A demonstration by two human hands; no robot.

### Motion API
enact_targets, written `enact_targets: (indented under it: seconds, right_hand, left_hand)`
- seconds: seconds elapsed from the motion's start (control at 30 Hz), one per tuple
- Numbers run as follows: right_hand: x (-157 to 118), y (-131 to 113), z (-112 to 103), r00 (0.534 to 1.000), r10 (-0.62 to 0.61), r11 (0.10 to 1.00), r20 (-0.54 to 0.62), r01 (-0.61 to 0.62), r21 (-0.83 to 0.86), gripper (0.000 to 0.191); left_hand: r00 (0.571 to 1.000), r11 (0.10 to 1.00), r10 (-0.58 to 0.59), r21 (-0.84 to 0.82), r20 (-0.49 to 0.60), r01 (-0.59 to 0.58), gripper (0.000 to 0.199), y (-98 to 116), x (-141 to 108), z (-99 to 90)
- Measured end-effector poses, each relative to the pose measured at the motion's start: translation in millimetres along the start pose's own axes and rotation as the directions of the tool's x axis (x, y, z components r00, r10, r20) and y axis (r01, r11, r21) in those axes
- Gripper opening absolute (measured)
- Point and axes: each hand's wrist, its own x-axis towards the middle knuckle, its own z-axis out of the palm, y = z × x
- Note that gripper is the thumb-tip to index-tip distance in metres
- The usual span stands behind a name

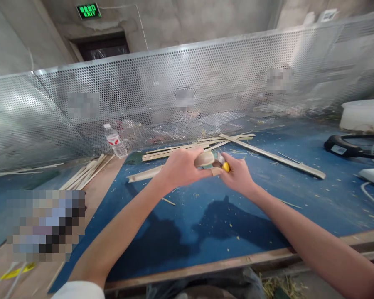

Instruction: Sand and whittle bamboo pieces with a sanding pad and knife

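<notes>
My left hand (pixel 181 168) grips a split bamboo strip (pixel 145 173), whose pale, curved end (pixel 204 159) sticks out past my fingers. My right hand (pixel 237 176) is shut on a yellow-handled knife (pixel 226 167), close against that bamboo end. Most of the knife is hidden by my fingers, and the blade is hard to make out. Both hands are held together above a blue work board (pixel 187 220) scattered with bamboo shavings.
Loose bamboo strips (pixel 180 148) and a long lath (pixel 271 155) lie beyond my hands. More strips (pixel 87 174) and a plastic water bottle (pixel 114 141) stand at left. A perforated metal screen (pixel 187 83) runs behind. A black cable (pixel 345 145) and white tub (pixel 364 116) sit at right.
</notes>
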Motion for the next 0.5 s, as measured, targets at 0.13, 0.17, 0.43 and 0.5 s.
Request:
enact_targets:
  seconds: [0.13,0.17,0.43,0.5]
  right_hand:
    - [-2.3,0.8,0.5,0.996,-0.056,0.998,0.066,0.055,0.029,0.025]
    - [-2.5,1.4,0.2,0.994,-0.071,0.997,0.08,0.069,0.034,0.025]
    - [-1.9,5.1,-0.4,0.988,-0.101,0.995,0.12,0.099,0.021,0.018]
    - [-2.2,4.7,0.4,0.99,-0.085,0.996,0.111,0.085,0.004,0.018]
  left_hand:
    - [1.0,0.999,-0.009,0.031,0.007,0.008,0.053,-2.8,0.5,-1.3]
    - [1.0,0.999,-0.004,0.034,0.011,0.004,0.054,-3.6,0.5,-0.9]
    - [0.999,0.999,0.016,0.034,0.046,-0.018,0.055,-6.8,0.4,2.0]
    - [0.999,0.999,0.018,0.032,0.046,-0.02,0.055,-7.1,0.5,1.5]
